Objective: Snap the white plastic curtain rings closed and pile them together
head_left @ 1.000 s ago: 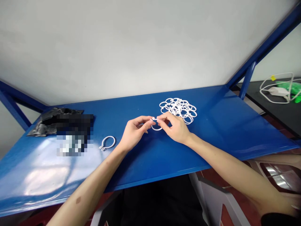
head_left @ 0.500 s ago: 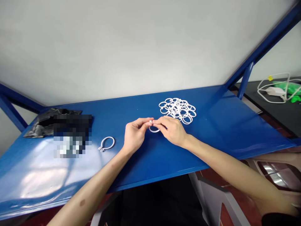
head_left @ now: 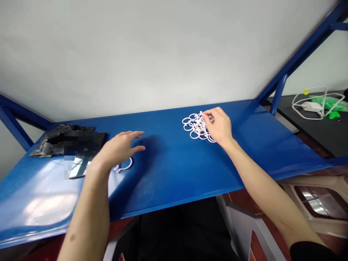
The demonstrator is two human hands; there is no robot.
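Observation:
My right hand (head_left: 220,125) is over the right side of a heap of white plastic curtain rings (head_left: 194,127). Its thumb and forefinger are pinched at a ring on top of the heap, whose small knob (head_left: 201,112) shows at the fingertips. The palm hides part of the heap. My left hand (head_left: 118,148) hovers above the table with fingers apart and holds nothing. Partly covered by that hand, a single curtain ring (head_left: 127,167) lies on the table, its two clasp ends spread apart.
The blue table (head_left: 168,170) runs up to a pale wall. At its left lie a crumpled black plastic bag (head_left: 54,139) and a dark glossy flat object (head_left: 91,154), partly blurred out. Blue frame bars (head_left: 278,95) rise at both sides. A white cable (head_left: 322,105) sits on a dark table at right.
My hands were together at the middle, pinching a ring. They have parted: the right has moved to the heap, and the left has let go, opened and moved left.

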